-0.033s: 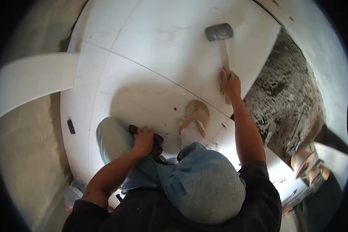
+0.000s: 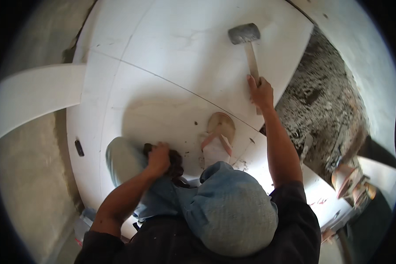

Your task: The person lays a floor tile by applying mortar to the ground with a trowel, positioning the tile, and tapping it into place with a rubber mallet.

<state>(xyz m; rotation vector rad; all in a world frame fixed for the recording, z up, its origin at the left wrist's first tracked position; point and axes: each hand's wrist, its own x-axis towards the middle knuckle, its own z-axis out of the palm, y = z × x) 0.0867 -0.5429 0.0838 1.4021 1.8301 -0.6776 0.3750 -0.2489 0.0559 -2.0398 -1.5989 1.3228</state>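
Note:
My right hand (image 2: 260,92) grips the pale wooden handle of a mallet (image 2: 244,34), whose dark grey head lies over the white marbled floor tile (image 2: 185,53). Just beside that hand is the tile's edge along rough grey mortar (image 2: 323,88). My left hand (image 2: 159,155) is closed on a dark brown, lumpy item (image 2: 175,165) beside my bent left knee; what it is, I cannot make out clearly. Between my hands, a sandal (image 2: 221,121) with pink straps sits on the tiles, on a foot in a pale sock.
A pale board (image 2: 35,88) projects from the concrete wall (image 2: 28,167) at left. A small black object (image 2: 79,148) lies on the left tiles. At lower right are several pinkish and orange items (image 2: 345,180) beside a pale panel (image 2: 378,171). A white wall (image 2: 374,61) curves along the right.
The view has shifted slightly, so the floor and mallet sit a little further left in it. My grips look unchanged.

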